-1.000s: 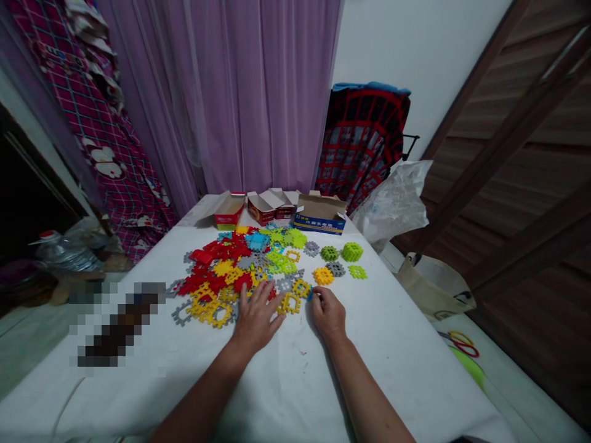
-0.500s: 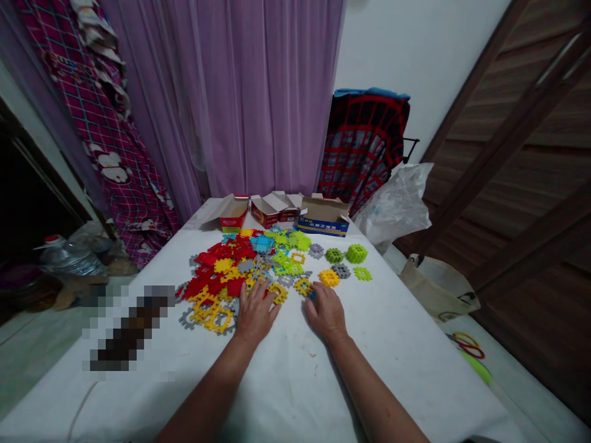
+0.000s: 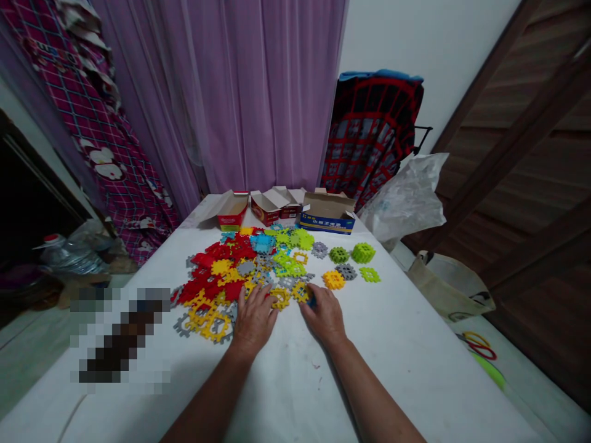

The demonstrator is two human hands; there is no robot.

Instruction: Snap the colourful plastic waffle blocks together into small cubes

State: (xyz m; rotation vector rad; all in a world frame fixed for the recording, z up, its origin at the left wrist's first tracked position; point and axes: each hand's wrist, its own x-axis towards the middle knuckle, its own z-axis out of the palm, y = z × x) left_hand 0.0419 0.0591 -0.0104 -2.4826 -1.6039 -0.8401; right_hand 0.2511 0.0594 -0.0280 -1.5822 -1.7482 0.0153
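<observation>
A loose pile of flat, notched plastic building pieces covers the far middle of the table, with red pieces (image 3: pixel 210 280), yellow pieces (image 3: pixel 216 323) and lime green pieces (image 3: pixel 290 264) among them. My left hand (image 3: pixel 253 317) rests on the pile's near edge, fingers spread over yellow and grey pieces. Beside its fingertips is a yellow notched piece (image 3: pixel 280 298). My right hand (image 3: pixel 324 312) has thumb and fingers bent around the edge of another yellow notched piece (image 3: pixel 300 291). Something blue (image 3: pixel 312 300) shows between that thumb and forefinger; its shape is partly hidden.
Right of the pile stand an orange-yellow stack (image 3: pixel 333 280), a dark grey piece (image 3: pixel 346 271) and green stacks (image 3: pixel 363 252). Open cardboard boxes, one blue (image 3: pixel 327 223) and one red (image 3: pixel 233 220), line the far edge. A cloth bag (image 3: pixel 450 283) is beside the table, right.
My right hand has shifted slightly left with the yellow piece, closer to my left hand and away from the orange-yellow stack. The camera view has moved a little.
</observation>
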